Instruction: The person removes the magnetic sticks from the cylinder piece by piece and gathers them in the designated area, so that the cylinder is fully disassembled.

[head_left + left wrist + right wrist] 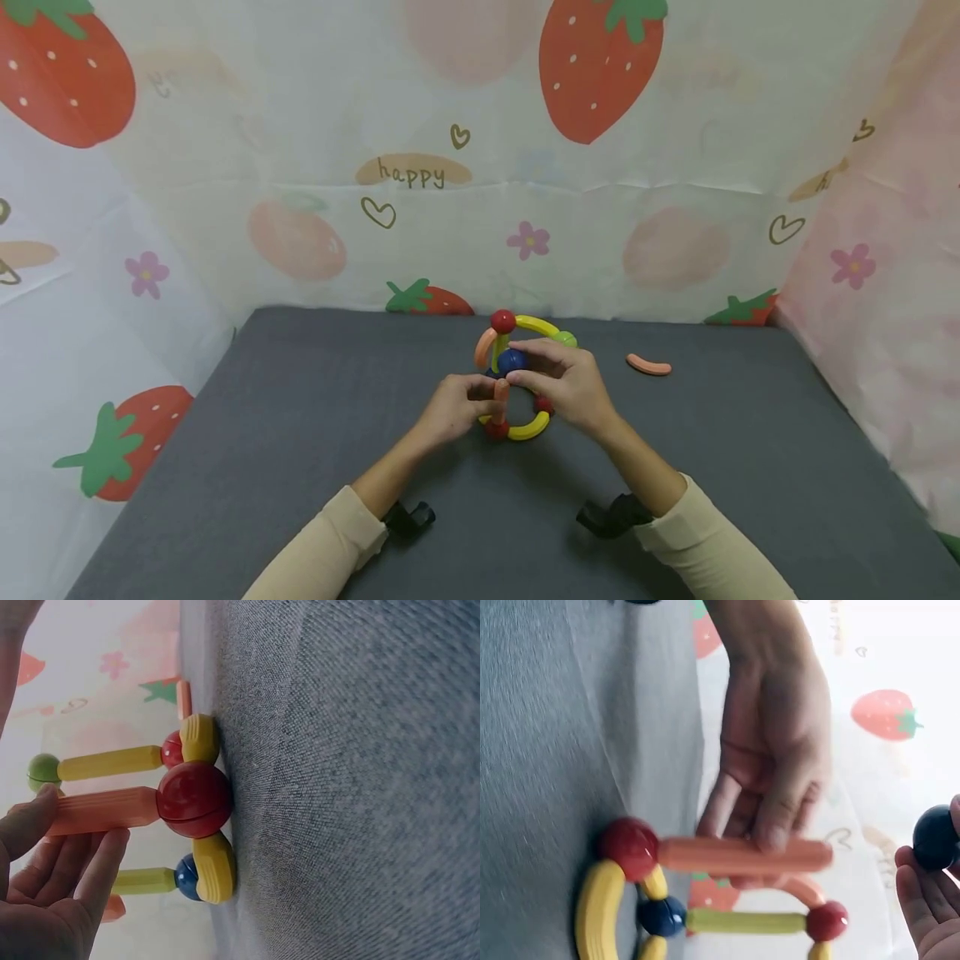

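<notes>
My left hand (453, 408) pinches an upright orange stick (502, 402), whose lower end meets a red ball (195, 799) at the front of a ball-and-stick structure. In my right hand (566, 383), a dark blue ball (934, 838) is pinched between thumb and fingers, above the stick's free top end and apart from it. The base has curved yellow sticks (529, 427) joined by red and blue balls. Behind the hands, a yellow-green stick (746, 921) and a yellow stick (111, 762) stand up, with a red ball (503, 322) and a green ball (44, 772) on top.
A loose curved orange stick (649, 365) lies right of the structure on the grey cloth surface (315, 392). Patterned fabric (315, 125) hangs behind and at both sides. A black wrist device (408, 521) shows under each forearm.
</notes>
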`<state>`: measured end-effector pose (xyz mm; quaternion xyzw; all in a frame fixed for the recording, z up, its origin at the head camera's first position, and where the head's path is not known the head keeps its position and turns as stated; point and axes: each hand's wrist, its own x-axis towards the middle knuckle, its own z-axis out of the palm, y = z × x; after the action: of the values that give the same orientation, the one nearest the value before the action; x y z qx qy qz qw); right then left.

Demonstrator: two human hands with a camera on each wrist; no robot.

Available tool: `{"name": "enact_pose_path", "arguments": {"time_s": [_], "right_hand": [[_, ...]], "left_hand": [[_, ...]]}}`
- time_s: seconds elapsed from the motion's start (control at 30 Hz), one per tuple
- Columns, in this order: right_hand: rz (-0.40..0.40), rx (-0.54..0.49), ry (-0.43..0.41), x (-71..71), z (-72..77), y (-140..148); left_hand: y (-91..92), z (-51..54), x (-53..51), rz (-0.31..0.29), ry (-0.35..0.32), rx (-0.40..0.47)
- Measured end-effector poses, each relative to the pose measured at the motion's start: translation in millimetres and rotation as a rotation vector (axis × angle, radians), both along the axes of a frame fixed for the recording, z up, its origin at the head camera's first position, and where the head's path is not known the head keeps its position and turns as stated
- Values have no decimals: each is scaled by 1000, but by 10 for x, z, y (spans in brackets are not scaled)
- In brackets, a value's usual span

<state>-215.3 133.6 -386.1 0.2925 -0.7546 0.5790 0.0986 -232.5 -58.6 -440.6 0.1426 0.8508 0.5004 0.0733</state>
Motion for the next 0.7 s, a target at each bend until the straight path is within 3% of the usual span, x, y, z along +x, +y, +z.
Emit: {"name": "enact_pose_path", "arguments": {"time_s": [0.23,0.43,0.7], "right_hand": [[-60,-47,86,-57,93,276],[-171,-89,116,-105,130,598],[-323,-30,4,-217,60,1057]], "left_hand": [[5,-16,-5,8,-28,5],[4,-22,-1,14,-35,9],[3,-16,-6,9,-45,23]]}}
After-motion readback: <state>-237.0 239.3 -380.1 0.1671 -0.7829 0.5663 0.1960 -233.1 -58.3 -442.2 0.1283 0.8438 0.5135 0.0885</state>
